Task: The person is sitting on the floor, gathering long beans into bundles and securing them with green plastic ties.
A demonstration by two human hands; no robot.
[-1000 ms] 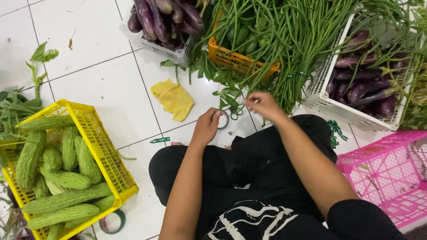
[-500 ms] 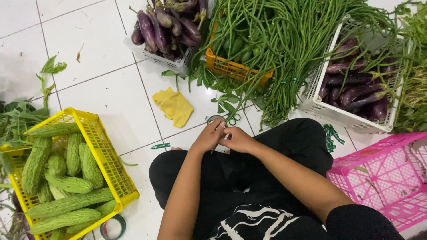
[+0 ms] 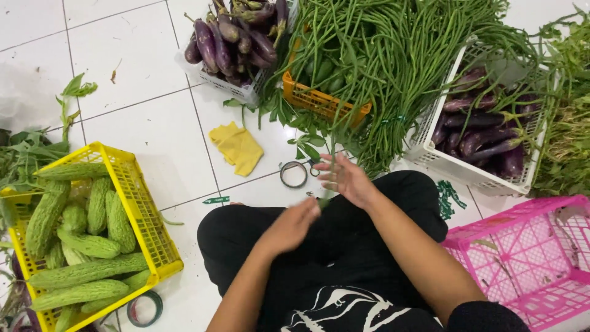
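Sitting cross-legged on a white tiled floor (image 3: 147,132), seen from above: one person in black clothing, both hands raised over the lap. Left hand (image 3: 294,222): fingers curled, grip closed on a thin green stem (image 3: 324,200), of which only a short end shows past the fingertips; the rest is hidden in the fist. Right hand (image 3: 344,178): fingers spread and motion-blurred, grip loose and apart, just beside the stem's tip; whether it touches the stem cannot be told. Floor items near the hands: roll of clear tape (image 3: 294,174), just ahead of the right hand; yellow cloth (image 3: 236,147), crumpled, to the left of the tape; small green scrap (image 3: 216,200) on a tile joint. Containers: yellow crate (image 3: 144,215) at left, holding bitter gourds (image 3: 86,246), its lower corner cut off by the frame; orange basket (image 3: 319,101), mostly buried under a heap of long beans (image 3: 393,67); white basket (image 3: 243,91) at top with purple eggplants (image 3: 227,37), top cut off; second white basket (image 3: 467,172) at right with more eggplants, partly covered by bean strands; pink crate (image 3: 528,258) at lower right, right side out of frame. Second tape roll (image 3: 144,308), green-edged, beside the yellow crate. Leafy greens (image 3: 27,154) at far left edge, partly cropped.
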